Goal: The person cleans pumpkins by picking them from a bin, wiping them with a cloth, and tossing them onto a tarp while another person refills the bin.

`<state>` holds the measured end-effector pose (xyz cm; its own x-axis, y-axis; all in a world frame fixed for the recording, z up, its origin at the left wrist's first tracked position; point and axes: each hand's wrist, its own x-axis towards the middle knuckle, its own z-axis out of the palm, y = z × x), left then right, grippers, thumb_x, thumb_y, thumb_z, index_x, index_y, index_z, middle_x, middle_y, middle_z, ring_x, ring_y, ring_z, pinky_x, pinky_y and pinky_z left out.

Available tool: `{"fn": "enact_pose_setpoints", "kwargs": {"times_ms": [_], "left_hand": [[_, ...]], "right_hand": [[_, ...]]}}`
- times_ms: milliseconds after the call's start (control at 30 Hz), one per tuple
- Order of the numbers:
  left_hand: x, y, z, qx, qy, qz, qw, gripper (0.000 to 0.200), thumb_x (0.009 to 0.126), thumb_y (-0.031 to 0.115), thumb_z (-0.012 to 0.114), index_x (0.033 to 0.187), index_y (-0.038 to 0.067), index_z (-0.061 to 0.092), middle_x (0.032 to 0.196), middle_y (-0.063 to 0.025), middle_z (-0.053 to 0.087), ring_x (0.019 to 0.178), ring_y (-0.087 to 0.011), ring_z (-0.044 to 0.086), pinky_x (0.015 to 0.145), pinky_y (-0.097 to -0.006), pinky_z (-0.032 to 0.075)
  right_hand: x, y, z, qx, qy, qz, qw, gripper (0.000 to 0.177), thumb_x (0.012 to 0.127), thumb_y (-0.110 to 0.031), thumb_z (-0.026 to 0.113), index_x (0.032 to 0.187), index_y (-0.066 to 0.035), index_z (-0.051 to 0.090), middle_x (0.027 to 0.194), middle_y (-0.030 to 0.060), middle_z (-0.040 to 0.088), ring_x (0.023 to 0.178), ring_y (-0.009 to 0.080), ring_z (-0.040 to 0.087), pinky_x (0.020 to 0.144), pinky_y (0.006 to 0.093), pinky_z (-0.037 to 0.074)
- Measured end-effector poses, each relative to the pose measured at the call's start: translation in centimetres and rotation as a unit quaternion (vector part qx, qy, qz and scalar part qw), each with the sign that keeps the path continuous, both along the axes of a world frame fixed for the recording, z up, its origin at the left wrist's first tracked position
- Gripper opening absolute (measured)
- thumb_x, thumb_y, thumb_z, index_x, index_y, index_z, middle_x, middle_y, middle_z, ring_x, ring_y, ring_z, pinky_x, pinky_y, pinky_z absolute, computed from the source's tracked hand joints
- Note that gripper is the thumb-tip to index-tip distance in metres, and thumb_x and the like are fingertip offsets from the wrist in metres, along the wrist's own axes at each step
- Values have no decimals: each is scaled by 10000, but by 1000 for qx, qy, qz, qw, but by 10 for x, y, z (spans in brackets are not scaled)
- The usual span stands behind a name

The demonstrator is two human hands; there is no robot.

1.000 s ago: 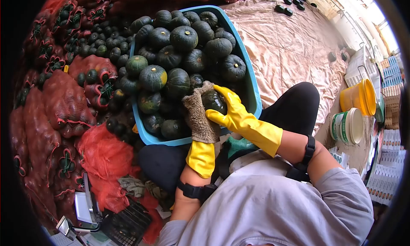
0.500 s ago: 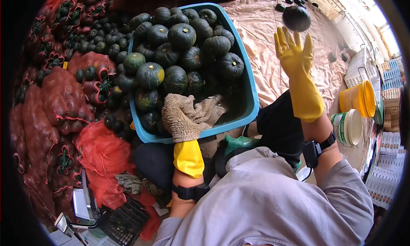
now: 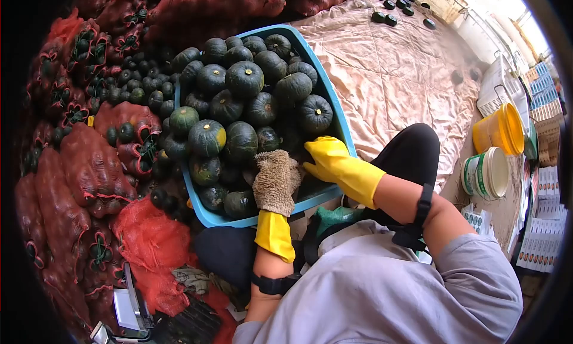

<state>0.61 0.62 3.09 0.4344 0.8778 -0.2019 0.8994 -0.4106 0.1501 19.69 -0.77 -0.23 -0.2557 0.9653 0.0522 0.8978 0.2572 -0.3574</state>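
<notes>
A blue tub [image 3: 353, 142] is piled with dark green pumpkins [image 3: 245, 79], one with a yellow patch [image 3: 207, 137]. Over my left hand [image 3: 276, 227], in a yellow rubber glove, lies a brown fluffy cloth [image 3: 276, 180] that covers the fingers. It is inside the tub's near part, beside the pumpkins. My right hand [image 3: 334, 165], also in a yellow glove, reaches over the tub's right rim. Its fingers are bent towards the cloth, with the thumb below them; what they close on is hidden in the dark gap.
Red mesh sacks [image 3: 95, 159] crowd the left, with small pumpkins [image 3: 143, 81] behind. A pinkish sheet [image 3: 382, 75] covers the floor at right, several dark pumpkins [image 3: 391, 13] at its far end. A yellow bucket [image 3: 498, 129] and a white bucket [image 3: 486, 172] stand at right.
My right hand, raised and open over the sheet beside a dark pumpkin in mid-air, has come down into the tub with fingers bent. The cloth-covered left hand has shifted slightly right and is more bunched.
</notes>
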Motion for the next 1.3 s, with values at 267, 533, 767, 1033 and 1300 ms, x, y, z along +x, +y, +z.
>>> {"fn": "enact_pose_setpoints", "kwargs": {"times_ms": [267,533,767,1033,1300], "left_hand": [[-5,1,-38,6,-132,73,989,525,925,264,790,1370,89,574,1350,-241,638,1241,-397,675,998,-430,609],[14,-10,-33,121,122,27,985,433,1021,239,660,1394,33,583,1376,-376,606,1228,-468,686,789,-604,643],[25,-10,-10,74,81,76,991,324,983,173,673,1272,28,701,1298,-386,654,1212,-471,695,817,-575,644],[-2,-20,6,118,-275,46,953,225,922,172,733,1119,66,752,1114,-158,759,1087,-318,735,994,-404,566],[16,-14,94,166,-15,-160,973,521,1025,428,615,1401,68,582,1386,-135,628,1358,-319,579,1202,-493,414]], "right_hand": [[22,50,37,82,-3,-110,991,901,760,-400,904,1503,-52,533,1450,285,591,1345,465,582,1146,482,476],[2,3,59,-186,-132,47,972,978,757,-352,896,1624,-209,466,1568,336,495,1380,456,571,1153,472,470],[-47,2,7,-226,-214,-54,949,794,771,-260,883,1502,-194,581,1457,241,587,1322,420,602,1013,502,549],[-8,-39,60,-272,519,-107,803,865,868,-510,891,1580,-187,522,1450,194,653,1319,340,651,1142,418,482],[-71,23,60,102,411,-138,895,668,848,-358,899,1407,-87,653,1428,238,630,1366,415,581,1184,484,456]]}}
